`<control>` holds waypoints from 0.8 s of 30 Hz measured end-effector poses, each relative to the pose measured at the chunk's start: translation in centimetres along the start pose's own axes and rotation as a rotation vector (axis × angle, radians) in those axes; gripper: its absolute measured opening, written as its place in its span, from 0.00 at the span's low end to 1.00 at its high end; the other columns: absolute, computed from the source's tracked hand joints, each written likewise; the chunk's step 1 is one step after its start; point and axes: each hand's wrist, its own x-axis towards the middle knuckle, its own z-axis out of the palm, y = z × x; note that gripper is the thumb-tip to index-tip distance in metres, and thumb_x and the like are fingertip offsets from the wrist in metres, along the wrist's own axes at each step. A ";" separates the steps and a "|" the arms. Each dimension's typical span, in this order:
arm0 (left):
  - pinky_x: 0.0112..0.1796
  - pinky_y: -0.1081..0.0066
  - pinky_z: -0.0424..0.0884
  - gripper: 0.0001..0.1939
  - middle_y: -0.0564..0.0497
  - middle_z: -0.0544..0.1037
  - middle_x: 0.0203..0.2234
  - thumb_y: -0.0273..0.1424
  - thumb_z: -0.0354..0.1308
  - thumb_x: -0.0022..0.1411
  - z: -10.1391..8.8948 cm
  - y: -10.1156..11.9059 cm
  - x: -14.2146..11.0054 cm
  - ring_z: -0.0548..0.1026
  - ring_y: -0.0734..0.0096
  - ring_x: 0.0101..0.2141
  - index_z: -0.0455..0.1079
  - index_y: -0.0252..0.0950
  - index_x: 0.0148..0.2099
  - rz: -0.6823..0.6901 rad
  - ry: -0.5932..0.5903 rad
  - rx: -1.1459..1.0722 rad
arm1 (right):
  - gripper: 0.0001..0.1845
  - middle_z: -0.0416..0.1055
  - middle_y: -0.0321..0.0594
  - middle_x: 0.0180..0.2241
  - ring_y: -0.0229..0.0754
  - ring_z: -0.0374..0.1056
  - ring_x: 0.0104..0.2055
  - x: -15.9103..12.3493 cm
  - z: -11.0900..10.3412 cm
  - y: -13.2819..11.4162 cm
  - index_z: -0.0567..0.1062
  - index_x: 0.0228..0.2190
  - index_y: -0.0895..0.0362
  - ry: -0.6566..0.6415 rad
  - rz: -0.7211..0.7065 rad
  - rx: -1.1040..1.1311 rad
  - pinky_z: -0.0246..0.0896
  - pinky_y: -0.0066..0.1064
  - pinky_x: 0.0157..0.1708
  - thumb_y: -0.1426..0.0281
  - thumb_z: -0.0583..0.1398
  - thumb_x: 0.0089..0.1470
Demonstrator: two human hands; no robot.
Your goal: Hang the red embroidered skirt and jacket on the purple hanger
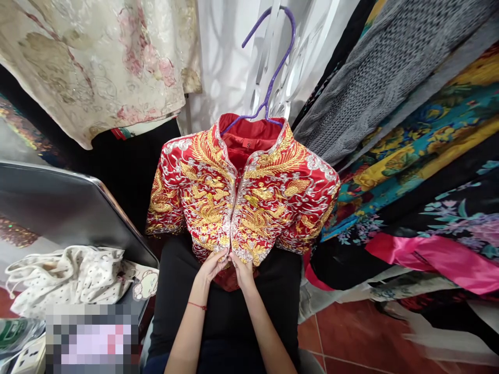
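Observation:
A red jacket with gold and silver embroidery hangs on a purple hanger, its lower part over my lap. The stand-up collar is spread, showing the red lining and a small size label. Down the middle the front edges lie close together, parting towards the neck. At the bottom of the front opening my left hand pinches one edge of the hem. Right beside it, my right hand pinches the other edge. The fingertips nearly meet, and whatever fastener may be between them is hidden.
Floral garments and a grey knit hang close on the right. A cream floral garment hangs at upper left. A black chair back stands left, with a dotted cloth bag below. White curtain fabric is behind.

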 end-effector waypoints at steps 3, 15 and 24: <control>0.30 0.79 0.76 0.07 0.50 0.79 0.23 0.17 0.69 0.51 -0.3 -0.1 0.2 0.77 0.77 0.24 0.74 0.29 0.30 0.026 -0.010 0.023 | 0.40 0.79 0.39 0.45 0.45 0.75 0.48 0.1 0.0 0.2 0.72 0.51 0.52 0.003 -0.021 -0.036 0.66 0.43 0.57 0.66 0.74 0.35; 0.29 0.79 0.73 0.06 0.47 0.81 0.24 0.19 0.71 0.49 -0.9 -0.4 0.8 0.77 0.77 0.25 0.76 0.27 0.30 0.052 -0.024 0.059 | 0.37 0.79 0.42 0.46 0.47 0.75 0.49 0.4 0.8 0.1 0.74 0.50 0.55 0.027 -0.047 -0.051 0.66 0.44 0.57 0.64 0.73 0.36; 0.31 0.79 0.73 0.07 0.49 0.80 0.25 0.18 0.70 0.49 0.0 -1.5 1.2 0.77 0.78 0.26 0.76 0.28 0.30 0.161 -0.001 -0.035 | 0.32 0.79 0.45 0.44 0.48 0.75 0.48 1.2 0.9 0.3 0.76 0.44 0.58 0.066 -0.053 -0.033 0.66 0.44 0.57 0.64 0.74 0.35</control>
